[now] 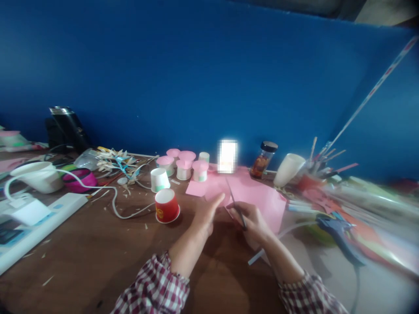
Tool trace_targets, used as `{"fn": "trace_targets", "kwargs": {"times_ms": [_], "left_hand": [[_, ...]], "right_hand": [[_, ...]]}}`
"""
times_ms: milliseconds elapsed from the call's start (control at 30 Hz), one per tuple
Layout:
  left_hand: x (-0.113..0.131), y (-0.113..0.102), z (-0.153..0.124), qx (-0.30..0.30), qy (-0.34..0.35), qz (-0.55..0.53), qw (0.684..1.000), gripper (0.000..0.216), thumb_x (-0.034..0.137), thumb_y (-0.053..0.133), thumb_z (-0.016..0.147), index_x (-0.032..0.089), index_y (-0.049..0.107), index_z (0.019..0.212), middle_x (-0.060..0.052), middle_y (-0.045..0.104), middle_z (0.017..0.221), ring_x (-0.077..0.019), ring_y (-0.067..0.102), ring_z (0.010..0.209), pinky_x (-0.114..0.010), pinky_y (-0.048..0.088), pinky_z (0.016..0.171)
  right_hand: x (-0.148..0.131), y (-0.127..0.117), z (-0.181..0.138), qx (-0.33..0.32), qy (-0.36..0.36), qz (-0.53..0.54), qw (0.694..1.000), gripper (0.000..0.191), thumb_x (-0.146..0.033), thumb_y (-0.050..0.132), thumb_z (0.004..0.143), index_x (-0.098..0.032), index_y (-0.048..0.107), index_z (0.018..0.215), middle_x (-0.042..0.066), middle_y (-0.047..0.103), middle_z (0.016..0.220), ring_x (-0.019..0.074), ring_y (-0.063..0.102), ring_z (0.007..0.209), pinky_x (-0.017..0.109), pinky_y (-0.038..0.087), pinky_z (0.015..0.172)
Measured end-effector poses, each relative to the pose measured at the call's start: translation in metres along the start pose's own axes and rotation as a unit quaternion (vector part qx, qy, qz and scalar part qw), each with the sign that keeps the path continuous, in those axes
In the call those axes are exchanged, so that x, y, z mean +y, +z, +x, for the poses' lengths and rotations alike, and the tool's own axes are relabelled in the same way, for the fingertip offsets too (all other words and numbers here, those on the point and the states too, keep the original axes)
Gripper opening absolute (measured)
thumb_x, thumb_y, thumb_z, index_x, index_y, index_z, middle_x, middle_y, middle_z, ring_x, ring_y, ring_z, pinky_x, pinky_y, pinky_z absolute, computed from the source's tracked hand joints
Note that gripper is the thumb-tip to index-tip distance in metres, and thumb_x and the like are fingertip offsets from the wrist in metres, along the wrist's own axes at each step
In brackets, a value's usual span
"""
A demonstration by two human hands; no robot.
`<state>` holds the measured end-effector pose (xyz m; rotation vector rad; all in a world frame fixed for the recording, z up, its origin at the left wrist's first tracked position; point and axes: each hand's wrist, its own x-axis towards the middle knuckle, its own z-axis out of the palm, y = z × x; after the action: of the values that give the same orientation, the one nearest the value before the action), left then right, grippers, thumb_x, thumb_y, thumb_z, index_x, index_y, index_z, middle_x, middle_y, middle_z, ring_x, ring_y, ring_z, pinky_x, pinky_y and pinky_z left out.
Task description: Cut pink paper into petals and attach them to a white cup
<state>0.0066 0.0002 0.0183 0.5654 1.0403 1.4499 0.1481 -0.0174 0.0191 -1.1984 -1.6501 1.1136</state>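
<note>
My left hand (207, 213) has its thumb laid over a piece of pink paper (214, 191), the other fingers tucked underneath. In my right hand (250, 220) is a slim dark tool that looks like a pair of scissors (233, 198), seen nearly edge-on. Its tip points away from me over the pink paper, close to the left thumb. More pink sheet (262, 194) spreads on the table behind and right of the hands. Left of my left hand stands a red paper cup (166, 207), with a white paper cup (159, 179) just behind it.
Several small cups with pink round tops (184, 165) stand behind. A bright pixelated screen (227, 156), a dark-lidded jar (263, 159) and a tilted white cup (288, 170) line the blue wall. Right lies a glue gun (340, 235); left, a power strip (42, 231) with cables.
</note>
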Motion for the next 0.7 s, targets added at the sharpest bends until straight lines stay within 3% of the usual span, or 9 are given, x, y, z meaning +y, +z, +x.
{"fn": "trace_targets", "kwargs": {"times_ms": [233, 400, 700], "left_hand": [[-0.0039, -0.0013, 0.0033, 0.019, -0.009, 0.016, 1.000, 0.043, 0.031, 0.083, 0.053, 0.009, 0.068, 0.087, -0.010, 0.070, 0.078, -0.0200, 0.065, 0.066, -0.028, 0.046, 0.054], [-0.0050, -0.0017, 0.0035, -0.009, -0.009, 0.002, 1.000, 0.044, 0.030, 0.083, 0.052, 0.009, 0.069, 0.088, -0.011, 0.071, 0.077, -0.0231, 0.067, 0.067, -0.031, 0.049, 0.057], [-0.0032, -0.0019, 0.0030, -0.002, -0.009, 0.015, 1.000, 0.038, 0.028, 0.081, 0.054, 0.008, 0.069, 0.084, -0.010, 0.071, 0.077, -0.0207, 0.066, 0.066, -0.029, 0.048, 0.056]], "right_hand": [[-0.0008, 0.0024, -0.0001, -0.001, 0.021, 0.039, 0.999, 0.037, -0.046, 0.066, 0.077, -0.011, 0.067, 0.091, -0.002, 0.053, 0.053, 0.0109, 0.047, 0.048, 0.021, 0.037, 0.045], [-0.0007, 0.0016, -0.0006, -0.010, 0.017, 0.043, 0.999, 0.036, -0.045, 0.067, 0.077, -0.012, 0.066, 0.090, -0.002, 0.055, 0.056, 0.0114, 0.050, 0.050, 0.021, 0.038, 0.046], [0.0038, -0.0010, -0.0004, -0.010, 0.013, 0.021, 1.000, 0.037, -0.046, 0.064, 0.080, -0.011, 0.067, 0.093, -0.001, 0.056, 0.056, 0.0112, 0.049, 0.050, 0.021, 0.037, 0.046]]}}
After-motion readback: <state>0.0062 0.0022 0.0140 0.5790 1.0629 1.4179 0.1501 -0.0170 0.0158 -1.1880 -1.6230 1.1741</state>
